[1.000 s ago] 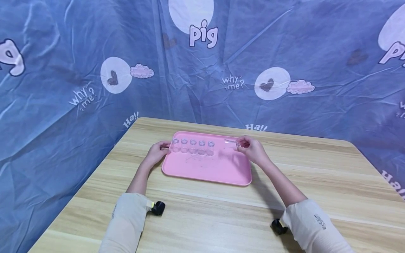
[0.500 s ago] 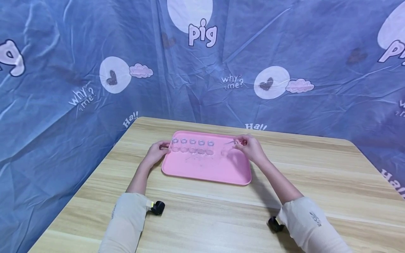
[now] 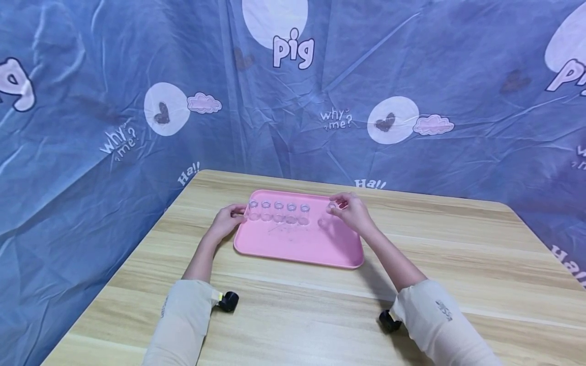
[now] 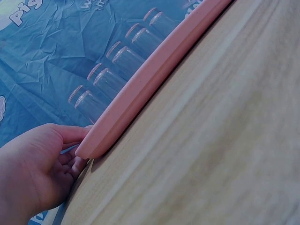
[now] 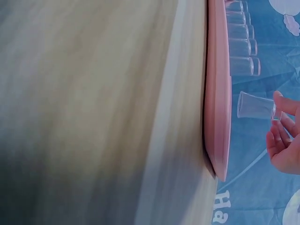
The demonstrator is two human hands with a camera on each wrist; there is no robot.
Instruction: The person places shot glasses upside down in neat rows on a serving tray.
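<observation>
A pink tray [image 3: 293, 249] lies on the table, bearing a row of several small clear cups [image 3: 279, 212] along its back left part. Gripping the tray's left edge, my left hand [image 3: 226, 221] has its thumb over the rim and fingers curled below, as the left wrist view [image 4: 37, 164] shows. Above the tray's back right part, my right hand [image 3: 354, 212] pinches another clear cup [image 5: 255, 105] by its narrow end between thumb and fingers. That cup's wider end points down toward the tray, a gap showing between them in the right wrist view.
The tray rests toward the back of a wood-grain table [image 3: 293, 310]. A blue printed cloth [image 3: 293, 101] hangs behind the table and along its left. Black wrist cameras [image 3: 228, 301] stick out from both sleeves.
My right hand has moved left over the tray, toward the row. The cup in it has turned from lying sideways to nearly upright with its wide end down. My left hand has stayed at the tray's edge.
</observation>
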